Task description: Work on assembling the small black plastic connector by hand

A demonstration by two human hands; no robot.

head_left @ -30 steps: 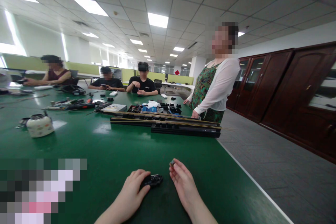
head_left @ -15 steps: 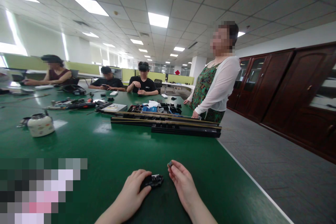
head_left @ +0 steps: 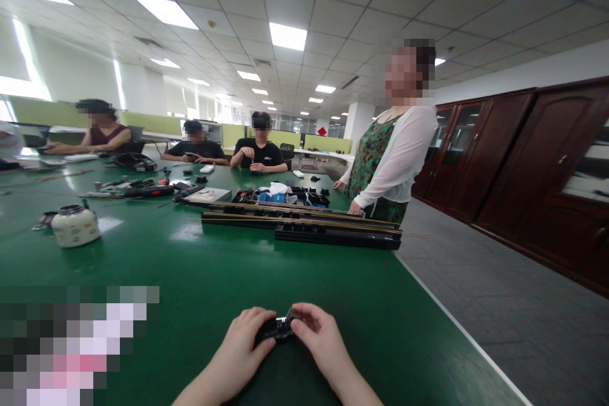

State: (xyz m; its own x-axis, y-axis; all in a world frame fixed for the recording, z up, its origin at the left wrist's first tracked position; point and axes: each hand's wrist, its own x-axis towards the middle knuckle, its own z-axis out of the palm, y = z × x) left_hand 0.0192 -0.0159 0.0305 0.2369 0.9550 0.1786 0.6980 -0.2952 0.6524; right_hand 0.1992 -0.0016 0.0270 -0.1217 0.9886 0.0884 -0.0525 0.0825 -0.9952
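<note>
My left hand [head_left: 250, 337] is closed around the left end of a small black plastic part [head_left: 280, 328] with a bright metal-looking piece on top, low over the green table [head_left: 214, 282]. At the part's right end, my right hand [head_left: 316, 332] pinches a small dark grey piece [head_left: 290, 313] between thumb and fingers. This piece is up against the black part, though the fingers hide most of it. I cannot tell whether the two are joined.
Long black rails [head_left: 304, 228] with thin brass-coloured rods lie across the table. Behind them sit black parts and white cloth [head_left: 277, 188]. A patterned pot [head_left: 75, 226] stands at left. A person [head_left: 385, 152] stands beyond the right edge; several people sit at the far side.
My right hand has moved left, bringing the small grey piece from beside the black part onto its right end. My left hand keeps its hold in nearly the same place.
</note>
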